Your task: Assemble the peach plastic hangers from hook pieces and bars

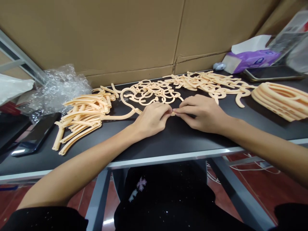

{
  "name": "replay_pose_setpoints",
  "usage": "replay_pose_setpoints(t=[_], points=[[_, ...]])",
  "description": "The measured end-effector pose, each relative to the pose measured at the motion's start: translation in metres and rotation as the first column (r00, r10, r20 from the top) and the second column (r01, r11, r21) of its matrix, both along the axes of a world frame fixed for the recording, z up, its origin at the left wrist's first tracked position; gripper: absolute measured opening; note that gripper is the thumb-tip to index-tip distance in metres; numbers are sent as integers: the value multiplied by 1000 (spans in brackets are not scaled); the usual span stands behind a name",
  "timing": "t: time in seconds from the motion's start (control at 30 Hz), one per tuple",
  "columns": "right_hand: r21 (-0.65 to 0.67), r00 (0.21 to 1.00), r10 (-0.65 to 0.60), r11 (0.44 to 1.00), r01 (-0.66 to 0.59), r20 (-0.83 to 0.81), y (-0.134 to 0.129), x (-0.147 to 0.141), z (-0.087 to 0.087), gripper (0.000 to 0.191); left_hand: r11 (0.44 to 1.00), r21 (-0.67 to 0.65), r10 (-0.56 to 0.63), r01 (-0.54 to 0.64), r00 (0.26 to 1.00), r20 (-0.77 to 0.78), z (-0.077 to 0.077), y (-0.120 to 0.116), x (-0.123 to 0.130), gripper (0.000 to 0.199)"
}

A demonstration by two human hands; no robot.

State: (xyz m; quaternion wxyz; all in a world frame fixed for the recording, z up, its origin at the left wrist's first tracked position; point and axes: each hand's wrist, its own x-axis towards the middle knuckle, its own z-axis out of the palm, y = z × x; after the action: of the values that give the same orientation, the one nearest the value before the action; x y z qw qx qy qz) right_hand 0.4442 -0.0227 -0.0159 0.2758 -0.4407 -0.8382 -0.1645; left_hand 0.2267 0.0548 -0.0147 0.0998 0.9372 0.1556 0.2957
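A peach plastic clothes hanger (pixel 117 117) lies at the middle of the black table, its curved hook pointing away from me. One arm of it stretches left, and the other runs behind my left hand (pixel 154 119). My left hand is closed around that covered part, thumb and fingers pinched together. Fingertips of my right hand (pixel 201 114) pinch at a small peach end (pixel 172 113) showing between the two hands. Whether this end belongs to the hanger or is a separate piece is hidden by my fingers.
Straight hanger arms (pixel 81 117) are heaped at left, loose hooks (pixel 154 91) and more curved parts (pixel 202 81) behind my hands. Stacked hanger pieces (pixel 281 101) stand right. Phones (pixel 36 134), clear plastic wrap (pixel 60 86) and a purple tissue pack (pixel 256 60) lie around the edges.
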Motion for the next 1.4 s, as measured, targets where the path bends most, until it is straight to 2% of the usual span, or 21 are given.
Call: replay_pose_setpoints(t=[0.13,0.33,0.5,0.7,0.9,1.0,1.1,1.17,1.27,1.33,1.4], points=[[6,998,-14,1000,14,-54,3,0,-1,26,999,41,3,-3,1000,7,-1,0,0,13],[-104,980,-73,993,55,-184,9,3,-1,25,998,61,25,-22,999,-37,1,-2,-1,25],[-149,955,-155,982,119,-252,10,5,6,19,990,142,25,-22,999,-23,3,-5,-2,34],[-132,876,-265,964,231,-404,12,6,8,17,958,285,33,-31,999,-4,7,-9,-2,37],[-184,798,-316,949,258,-513,14,8,6,15,953,302,27,-33,999,23,8,-10,-1,30],[-220,775,-333,942,253,-536,14,7,6,15,977,205,63,-65,998,17,7,-9,-1,26],[-254,736,-328,943,216,-592,13,6,7,16,988,-51,149,-146,987,52,7,-7,1,22],[-284,697,-313,945,162,-645,12,4,8,17,947,-275,198,-164,975,100,8,-5,2,23],[-318,678,-270,946,56,-684,9,1,10,18,837,-544,187,-62,966,178,10,-2,3,35],[-329,694,-244,944,11,-677,7,-1,10,18,780,-625,135,30,967,215,11,-1,3,42],[-340,718,-242,940,8,-652,6,-3,11,19,749,-655,95,100,962,256,12,1,3,46]])
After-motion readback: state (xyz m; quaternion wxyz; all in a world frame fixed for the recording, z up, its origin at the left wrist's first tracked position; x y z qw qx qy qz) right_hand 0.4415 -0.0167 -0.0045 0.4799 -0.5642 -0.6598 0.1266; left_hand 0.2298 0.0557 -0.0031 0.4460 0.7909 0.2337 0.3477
